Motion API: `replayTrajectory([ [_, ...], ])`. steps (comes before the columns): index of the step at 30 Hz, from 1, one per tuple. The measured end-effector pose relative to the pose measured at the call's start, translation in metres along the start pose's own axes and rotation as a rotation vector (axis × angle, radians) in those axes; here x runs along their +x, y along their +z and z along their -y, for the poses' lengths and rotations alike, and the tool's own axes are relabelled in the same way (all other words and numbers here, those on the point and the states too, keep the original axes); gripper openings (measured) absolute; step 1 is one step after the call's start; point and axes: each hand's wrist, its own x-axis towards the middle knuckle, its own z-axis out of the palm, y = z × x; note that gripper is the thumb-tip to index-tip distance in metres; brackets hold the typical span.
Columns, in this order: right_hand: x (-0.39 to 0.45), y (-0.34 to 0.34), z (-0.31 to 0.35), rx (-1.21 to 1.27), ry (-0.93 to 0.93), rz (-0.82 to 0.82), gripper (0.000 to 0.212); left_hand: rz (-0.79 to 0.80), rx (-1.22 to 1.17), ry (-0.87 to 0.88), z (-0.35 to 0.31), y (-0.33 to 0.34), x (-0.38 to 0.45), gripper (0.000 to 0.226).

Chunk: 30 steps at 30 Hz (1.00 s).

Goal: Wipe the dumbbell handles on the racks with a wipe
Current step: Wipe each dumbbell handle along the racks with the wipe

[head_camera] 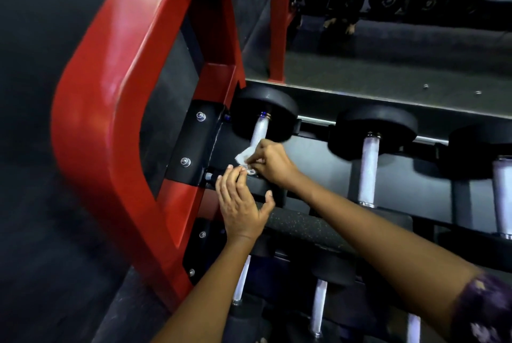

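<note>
A black dumbbell lies at the left end of the middle shelf, its pale handle [260, 132] running from the far head [264, 110] toward me. My right hand [273, 162] grips a crumpled white wipe [245, 156] around the near part of that handle. My left hand [239, 204] rests with straight fingers on the black front rail [266, 187] just below, thumb spread. Whether its fingertips touch the wipe cannot be made out. The dumbbell's near head is hidden behind my hands.
The red rack frame [110, 110] curves down the left side. Two more dumbbells with pale handles [370, 168] [502, 198] lie to the right on the same shelf. Lower-shelf handles [318, 304] show below, and a mirror [388, 46] stands behind the rack.
</note>
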Motion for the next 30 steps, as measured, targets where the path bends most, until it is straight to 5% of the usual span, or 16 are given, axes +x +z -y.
replayTrajectory([
  [6,0.045,-0.023,-0.006,0.103,0.182,-0.278,0.02,0.015,0.014,0.004,0.001,0.001,0.0,0.054],
  [11,0.009,-0.002,0.003,-0.08,-0.007,-0.021,0.018,0.047,0.026,0.008,0.002,-0.002,0.001,0.055],
  [18,0.029,-0.018,-0.002,0.146,0.199,-0.278,0.016,0.111,0.043,0.0,0.001,-0.01,0.003,0.054],
  [24,-0.021,0.006,-0.006,0.385,0.34,-0.112,0.014,0.208,0.054,-0.062,-0.005,-0.019,0.009,0.055],
  [30,-0.053,-0.01,-0.022,0.487,0.492,-0.229,0.016,0.345,0.077,-0.128,-0.016,-0.034,0.017,0.056],
])
